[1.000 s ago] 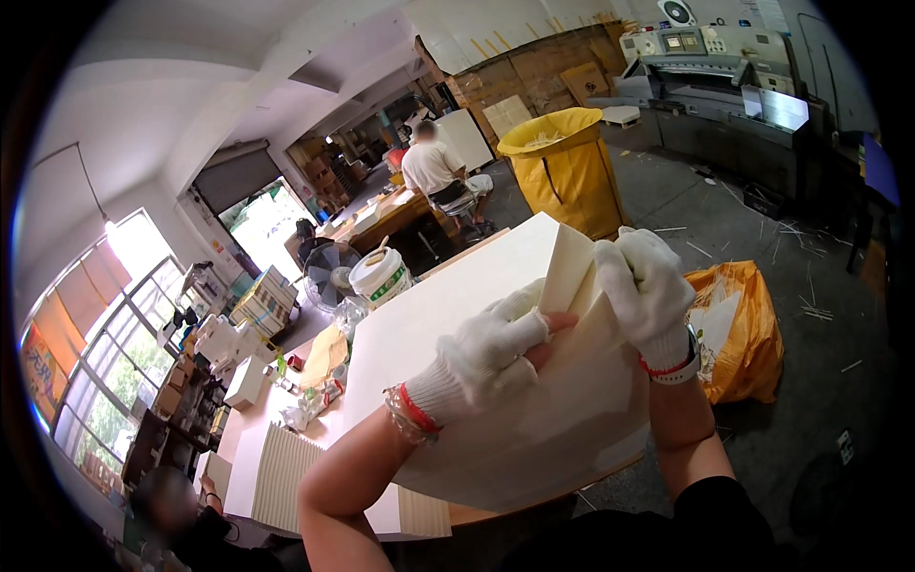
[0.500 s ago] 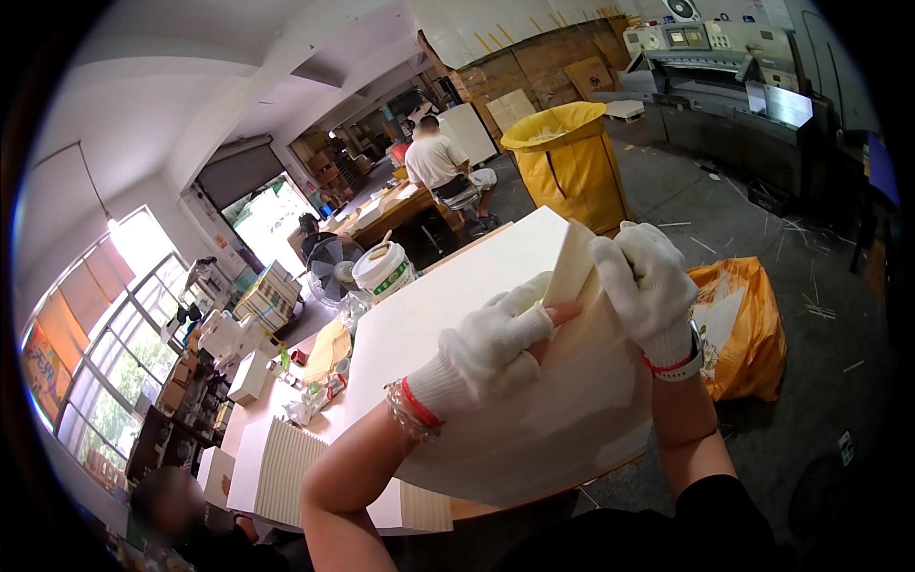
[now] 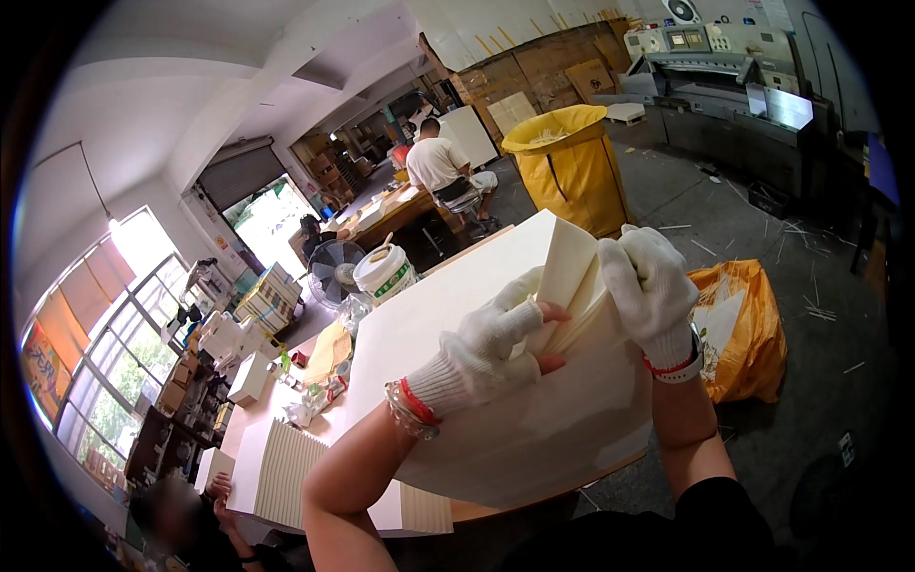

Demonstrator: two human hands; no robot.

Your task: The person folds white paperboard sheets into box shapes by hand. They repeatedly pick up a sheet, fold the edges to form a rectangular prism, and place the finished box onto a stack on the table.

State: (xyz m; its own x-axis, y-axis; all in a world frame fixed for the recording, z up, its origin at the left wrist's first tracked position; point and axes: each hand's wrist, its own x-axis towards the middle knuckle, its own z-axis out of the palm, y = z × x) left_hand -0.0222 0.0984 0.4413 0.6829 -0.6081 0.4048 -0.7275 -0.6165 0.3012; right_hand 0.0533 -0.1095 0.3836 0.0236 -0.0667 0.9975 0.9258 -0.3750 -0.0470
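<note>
Two gloved hands work a thick stack of cream paper sheets point(image 3: 534, 419) that rests on the near end of a long bench point(image 3: 477, 510). The left hand point(image 3: 496, 343), in a white knit glove with bare fingertips, has its fingers point(image 3: 553, 313) curled and pressed into the lifted edges of the sheets, thumb underneath, pinching a fanned bundle. The right hand point(image 3: 653, 286), also gloved, closes its fingers over the top of the same raised sheets from the right, gripping them tightly so the corner stands up above the stack.

Left of the stack, on the bench, lie a fanned pile of smaller cream cards point(image 3: 286, 467), a white plastic bucket point(image 3: 384, 272) and a small fan point(image 3: 334, 270), with loose clutter near them. At the lower left another person's hand point(image 3: 219, 488) rests at the cards. Right of the stack, on the floor, sits an orange bag point(image 3: 748, 329). Farther off stands a yellow-lined bin point(image 3: 567, 162), and beyond it a seated person in a white shirt point(image 3: 438, 162). A large grey cutting machine point(image 3: 743, 91) fills the far right.
</note>
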